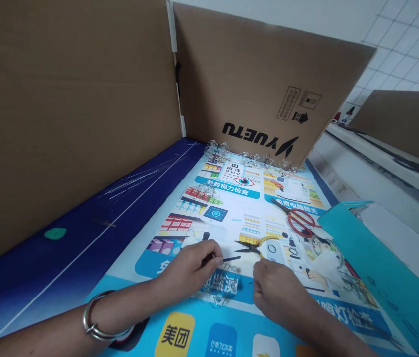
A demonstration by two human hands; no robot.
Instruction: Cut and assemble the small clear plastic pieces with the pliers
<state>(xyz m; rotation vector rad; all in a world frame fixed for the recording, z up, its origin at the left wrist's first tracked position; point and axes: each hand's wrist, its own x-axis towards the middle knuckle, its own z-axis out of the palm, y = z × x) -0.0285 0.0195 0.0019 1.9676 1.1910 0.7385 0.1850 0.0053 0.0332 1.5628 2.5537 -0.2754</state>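
My left hand [198,265] is closed in a pinch. Whatever sits between its fingertips is too small or hidden to make out. Just under it lies a tangled cluster of thin clear and silvery wire pieces [222,285] on the printed sheet. To the right, my right hand [278,290] is curled shut with its fingers facing the cluster; I cannot see what it holds, if anything. Pliers with yellow handles [254,247] are directly beyond my right hand, jaws pointing left. One handle end comes close to its knuckles, and I cannot tell whether they touch.
Red-handled scissors [300,221] lie farther right. More wire clusters [217,148] line the foot of the cardboard wall [269,74], and another cluster [206,192] sits mid-sheet. A teal folder or box [380,267] borders the right. Tall cardboard [72,99] stands left.
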